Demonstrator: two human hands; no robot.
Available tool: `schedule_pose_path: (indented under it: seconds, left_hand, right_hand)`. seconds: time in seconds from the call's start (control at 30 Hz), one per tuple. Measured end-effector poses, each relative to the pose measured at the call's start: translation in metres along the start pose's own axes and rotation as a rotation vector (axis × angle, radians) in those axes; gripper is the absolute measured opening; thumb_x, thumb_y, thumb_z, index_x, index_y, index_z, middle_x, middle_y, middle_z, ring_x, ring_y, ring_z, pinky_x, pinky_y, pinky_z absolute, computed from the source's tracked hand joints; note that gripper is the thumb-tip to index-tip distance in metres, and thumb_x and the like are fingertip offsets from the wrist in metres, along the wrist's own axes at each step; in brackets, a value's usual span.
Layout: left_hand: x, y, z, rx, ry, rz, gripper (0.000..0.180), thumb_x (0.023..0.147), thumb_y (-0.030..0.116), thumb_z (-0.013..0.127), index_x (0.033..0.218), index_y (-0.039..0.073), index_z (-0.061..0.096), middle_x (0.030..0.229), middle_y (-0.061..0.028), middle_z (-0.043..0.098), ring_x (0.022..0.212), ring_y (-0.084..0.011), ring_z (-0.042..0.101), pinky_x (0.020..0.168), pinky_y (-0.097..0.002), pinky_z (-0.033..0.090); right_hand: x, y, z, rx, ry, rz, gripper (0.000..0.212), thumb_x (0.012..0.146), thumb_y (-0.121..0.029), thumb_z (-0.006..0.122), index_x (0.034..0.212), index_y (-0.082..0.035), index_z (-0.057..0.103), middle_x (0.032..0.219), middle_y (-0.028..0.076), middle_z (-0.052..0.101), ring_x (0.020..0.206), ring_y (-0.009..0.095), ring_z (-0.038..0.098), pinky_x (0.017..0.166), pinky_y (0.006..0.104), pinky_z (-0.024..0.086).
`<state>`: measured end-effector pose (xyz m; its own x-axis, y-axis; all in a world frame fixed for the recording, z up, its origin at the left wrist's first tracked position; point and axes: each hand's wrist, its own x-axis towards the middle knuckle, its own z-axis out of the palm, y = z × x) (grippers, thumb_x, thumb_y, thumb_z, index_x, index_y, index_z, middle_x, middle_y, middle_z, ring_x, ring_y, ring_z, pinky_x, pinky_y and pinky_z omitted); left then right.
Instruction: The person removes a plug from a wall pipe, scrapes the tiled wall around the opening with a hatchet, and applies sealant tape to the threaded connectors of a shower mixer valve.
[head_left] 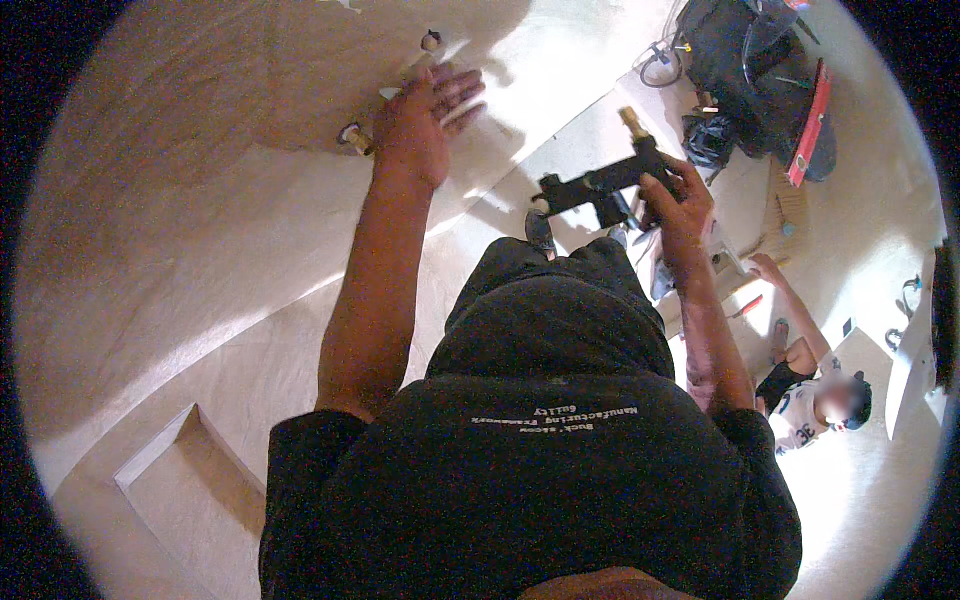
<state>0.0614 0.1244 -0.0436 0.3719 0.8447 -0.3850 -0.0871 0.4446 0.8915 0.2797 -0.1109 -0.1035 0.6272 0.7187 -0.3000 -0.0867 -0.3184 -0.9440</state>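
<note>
My left hand (415, 130) is stretched out at the beige stone-look wall (200, 150), its fingers apart and slightly blurred. A brass pipe fitting (354, 138) sticks out of the wall beside my left wrist. Just beyond my fingertips is a round hole (431, 41) in the wall. A small pale piece shows at the edge of my left hand; I cannot make out what it is. My right hand (682, 205) is closed around one end of a black mixer valve (597, 186), held tilted in the air. A brass connector (632, 122) points up from the valve.
A recessed niche (190, 470) is set into the wall at the lower left. Another person (815, 400) crouches at the right, one arm reaching toward things on the floor. Dark bags (715, 60), a red-edged tool (808, 125) and cardboard (788, 215) lie at the far right.
</note>
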Motion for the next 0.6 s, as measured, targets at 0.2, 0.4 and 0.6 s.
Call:
schedule_pose_path:
  seconds: [0.2,0.4,0.6]
  left_hand:
    - [0.047,-0.001,0.010,-0.502,-0.131,0.077,0.027,0.100,0.024,0.064,0.109,0.000,0.059,0.113,-0.0255,0.068,0.111,-0.0419,0.065,0.099,-0.0577,0.056]
    - [0.064,-0.024,0.017,-0.578,0.016,0.106,0.025,0.092,0.018,0.074,0.107,0.003,0.060,0.108,-0.0219,0.070,0.102,-0.0416,0.068,0.092,-0.0529,0.061]
    - [0.083,-0.025,-0.004,-0.638,-0.107,0.246,0.025,0.094,0.019,0.071,0.111,0.004,0.060,0.107,-0.0167,0.069,0.103,-0.0401,0.068,0.094,-0.0559,0.058]
  right_hand:
    - [-0.034,0.048,-0.064,0.017,0.144,0.062,0.042,0.087,-0.015,0.077,0.124,0.001,0.064,0.089,0.008,0.071,0.074,0.014,0.066,0.063,0.0285,0.054]
    - [-0.063,0.072,-0.088,0.037,0.231,0.066,0.043,0.087,-0.014,0.077,0.125,0.001,0.063,0.086,0.005,0.070,0.070,0.012,0.062,0.058,0.0257,0.051]
    - [-0.050,0.093,-0.086,-0.008,0.209,0.014,0.039,0.089,-0.010,0.075,0.123,0.002,0.062,0.087,0.005,0.069,0.069,0.011,0.061,0.057,0.0262,0.051]
